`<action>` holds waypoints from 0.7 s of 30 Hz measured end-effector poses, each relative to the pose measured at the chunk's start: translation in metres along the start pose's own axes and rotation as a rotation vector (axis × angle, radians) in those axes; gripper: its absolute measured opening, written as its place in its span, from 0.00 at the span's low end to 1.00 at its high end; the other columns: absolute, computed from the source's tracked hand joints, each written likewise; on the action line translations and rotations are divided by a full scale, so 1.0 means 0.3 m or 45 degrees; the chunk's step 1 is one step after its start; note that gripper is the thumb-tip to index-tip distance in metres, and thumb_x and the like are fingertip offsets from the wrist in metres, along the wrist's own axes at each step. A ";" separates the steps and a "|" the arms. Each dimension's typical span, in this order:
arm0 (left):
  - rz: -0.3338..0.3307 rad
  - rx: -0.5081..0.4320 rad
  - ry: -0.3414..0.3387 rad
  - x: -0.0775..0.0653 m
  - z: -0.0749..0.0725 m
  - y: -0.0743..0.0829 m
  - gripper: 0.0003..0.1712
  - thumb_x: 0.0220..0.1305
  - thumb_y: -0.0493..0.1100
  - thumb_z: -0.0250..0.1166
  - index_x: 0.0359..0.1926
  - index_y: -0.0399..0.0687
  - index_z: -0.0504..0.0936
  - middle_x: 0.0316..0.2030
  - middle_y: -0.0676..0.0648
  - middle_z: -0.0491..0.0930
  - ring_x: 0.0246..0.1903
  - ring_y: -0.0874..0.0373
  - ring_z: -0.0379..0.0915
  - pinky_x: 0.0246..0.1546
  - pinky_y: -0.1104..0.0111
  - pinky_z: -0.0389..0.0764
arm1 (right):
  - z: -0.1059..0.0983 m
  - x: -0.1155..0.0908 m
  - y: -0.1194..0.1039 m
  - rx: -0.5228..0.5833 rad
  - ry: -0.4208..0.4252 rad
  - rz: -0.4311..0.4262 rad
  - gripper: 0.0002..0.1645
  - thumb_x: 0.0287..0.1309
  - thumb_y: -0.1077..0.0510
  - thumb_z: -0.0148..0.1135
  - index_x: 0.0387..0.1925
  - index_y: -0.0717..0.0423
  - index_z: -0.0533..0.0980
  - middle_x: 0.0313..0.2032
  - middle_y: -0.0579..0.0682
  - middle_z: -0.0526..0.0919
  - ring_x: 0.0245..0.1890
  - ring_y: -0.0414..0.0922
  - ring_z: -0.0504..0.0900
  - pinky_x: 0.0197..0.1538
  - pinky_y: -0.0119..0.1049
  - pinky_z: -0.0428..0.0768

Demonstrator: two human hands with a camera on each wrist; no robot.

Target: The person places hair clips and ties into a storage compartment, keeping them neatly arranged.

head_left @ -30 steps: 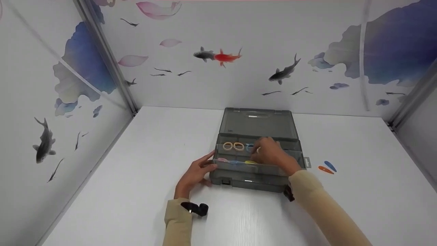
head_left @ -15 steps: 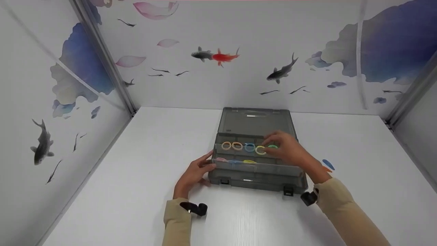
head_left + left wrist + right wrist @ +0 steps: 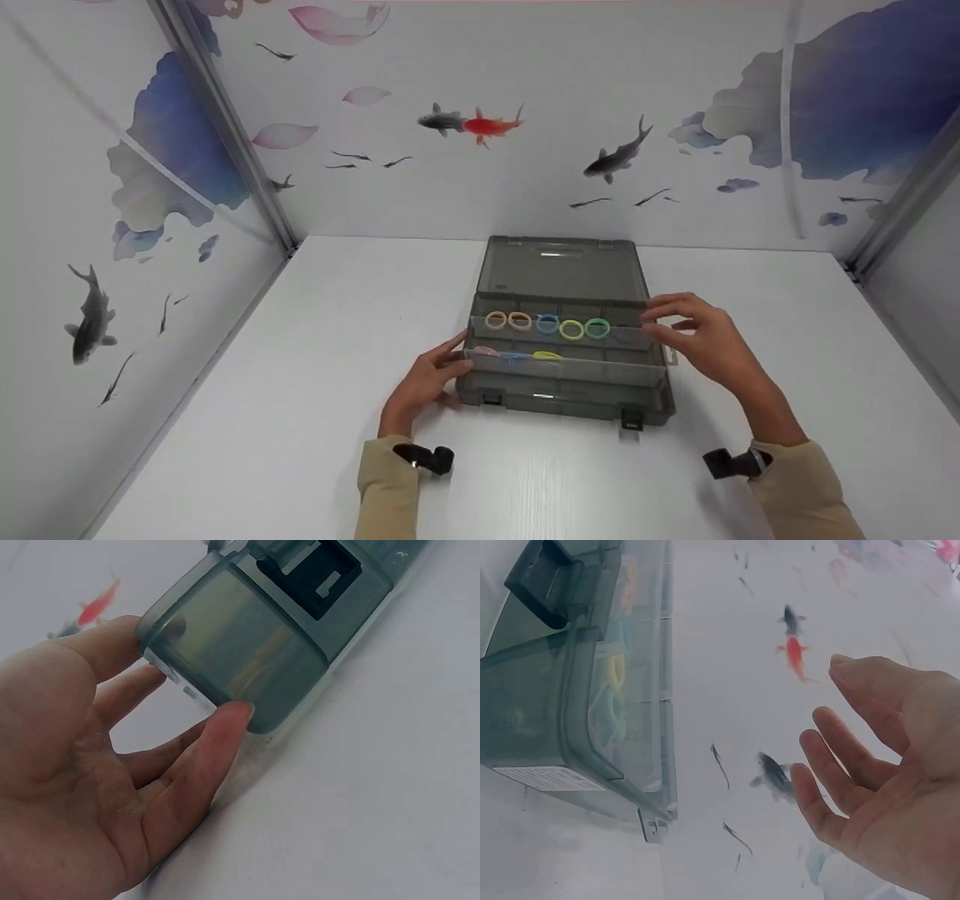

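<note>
A dark see-through compartment box (image 3: 570, 409) lies on the table with its lid (image 3: 562, 270) swung back. My left hand (image 3: 424, 386) rests its fingertips against the box's left end; in the left wrist view the palm stands clear of the wall. My right hand (image 3: 701, 337) is at the right rim, fingers loosely bent and spread, holding nothing. Coloured rings lie in one row: two peach ones (image 3: 508, 321), a blue ring (image 3: 548, 324), a yellow ring (image 3: 571, 330) and a green ring (image 3: 597, 328). Nearer the front are pink (image 3: 484, 350), blue (image 3: 514, 355) and yellow pieces (image 3: 547, 355).
The white table (image 3: 345, 315) reaches to printed walls (image 3: 525, 187) at the back and sides. Two latches, one of them the right latch (image 3: 632, 421), are on the box's front. A hang tab (image 3: 673, 356) sticks out at its right side.
My right hand has come up out of the box and moved right to its rim. The green and yellow rings now show fully. The orange and blue clips on the table are now hidden behind it.
</note>
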State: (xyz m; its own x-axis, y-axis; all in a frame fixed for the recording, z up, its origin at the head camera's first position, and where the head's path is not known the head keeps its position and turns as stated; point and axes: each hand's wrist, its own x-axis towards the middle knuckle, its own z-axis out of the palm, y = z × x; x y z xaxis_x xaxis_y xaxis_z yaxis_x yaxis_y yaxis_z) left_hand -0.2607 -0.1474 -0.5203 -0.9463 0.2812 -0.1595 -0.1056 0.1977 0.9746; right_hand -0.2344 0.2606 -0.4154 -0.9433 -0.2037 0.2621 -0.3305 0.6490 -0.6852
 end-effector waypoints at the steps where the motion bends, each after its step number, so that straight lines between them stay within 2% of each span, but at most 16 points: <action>1: 0.002 0.006 0.000 0.000 0.001 -0.001 0.36 0.71 0.49 0.64 0.76 0.66 0.62 0.73 0.36 0.63 0.69 0.39 0.66 0.28 0.62 0.86 | -0.009 -0.011 0.006 0.009 0.018 0.006 0.15 0.67 0.50 0.64 0.50 0.51 0.84 0.61 0.52 0.78 0.57 0.24 0.71 0.52 0.19 0.73; 3: 0.005 0.012 0.002 0.000 0.001 0.000 0.36 0.71 0.49 0.64 0.76 0.66 0.62 0.73 0.35 0.63 0.69 0.38 0.66 0.28 0.62 0.86 | -0.025 -0.027 0.023 0.023 0.045 0.020 0.17 0.67 0.49 0.64 0.51 0.51 0.84 0.61 0.53 0.78 0.54 0.15 0.66 0.50 0.14 0.71; 5: 0.001 0.010 0.008 0.001 0.000 0.003 0.36 0.71 0.49 0.64 0.76 0.67 0.62 0.73 0.36 0.63 0.69 0.39 0.66 0.28 0.63 0.86 | -0.037 -0.035 0.044 0.035 0.068 0.042 0.18 0.67 0.48 0.64 0.52 0.53 0.84 0.61 0.54 0.78 0.52 0.12 0.65 0.49 0.12 0.70; 11: -0.007 -0.007 0.020 0.001 -0.004 -0.002 0.37 0.70 0.50 0.64 0.76 0.67 0.62 0.73 0.35 0.63 0.70 0.38 0.65 0.27 0.63 0.85 | -0.060 -0.046 0.127 0.032 0.097 0.156 0.23 0.67 0.44 0.63 0.55 0.54 0.82 0.62 0.55 0.77 0.50 0.12 0.64 0.47 0.09 0.69; 14: -0.002 -0.004 0.020 -0.001 -0.004 -0.005 0.37 0.70 0.51 0.64 0.76 0.66 0.62 0.73 0.35 0.63 0.69 0.37 0.65 0.27 0.63 0.85 | -0.076 -0.054 0.168 0.025 0.089 0.229 0.27 0.67 0.41 0.61 0.58 0.54 0.81 0.64 0.56 0.76 0.53 0.19 0.67 0.48 0.10 0.69; 16: -0.002 0.002 0.021 -0.001 -0.004 -0.006 0.37 0.70 0.51 0.64 0.76 0.66 0.62 0.73 0.35 0.63 0.69 0.38 0.66 0.27 0.64 0.85 | -0.083 -0.059 0.194 0.024 0.082 0.284 0.29 0.68 0.40 0.60 0.60 0.55 0.79 0.65 0.57 0.75 0.58 0.30 0.72 0.55 0.19 0.73; 18: 0.001 0.009 0.022 0.000 -0.001 -0.007 0.37 0.70 0.51 0.64 0.76 0.66 0.62 0.73 0.35 0.63 0.69 0.38 0.66 0.28 0.63 0.85 | -0.086 -0.064 0.220 0.047 0.070 0.353 0.32 0.68 0.38 0.59 0.62 0.56 0.77 0.67 0.60 0.73 0.65 0.47 0.72 0.63 0.36 0.75; 20: 0.001 0.018 0.024 0.000 0.002 -0.010 0.37 0.70 0.52 0.65 0.76 0.67 0.62 0.73 0.36 0.64 0.68 0.39 0.67 0.28 0.63 0.85 | -0.086 -0.070 0.246 0.081 0.060 0.423 0.36 0.67 0.37 0.59 0.64 0.58 0.75 0.68 0.62 0.71 0.69 0.60 0.67 0.68 0.55 0.71; 21: -0.001 0.019 0.025 0.000 0.003 -0.011 0.37 0.70 0.52 0.65 0.76 0.68 0.62 0.73 0.36 0.64 0.68 0.39 0.67 0.28 0.63 0.85 | -0.085 -0.072 0.260 0.105 0.053 0.457 0.37 0.67 0.36 0.59 0.65 0.58 0.74 0.69 0.64 0.69 0.71 0.63 0.64 0.68 0.62 0.68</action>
State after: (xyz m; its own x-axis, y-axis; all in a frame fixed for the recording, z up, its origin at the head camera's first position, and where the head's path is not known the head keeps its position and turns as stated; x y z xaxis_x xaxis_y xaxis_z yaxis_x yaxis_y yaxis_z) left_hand -0.2601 -0.1472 -0.5238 -0.9520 0.2626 -0.1571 -0.1018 0.2122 0.9719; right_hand -0.2389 0.3344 -0.4571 -0.9981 0.0572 0.0215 0.0181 0.6122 -0.7905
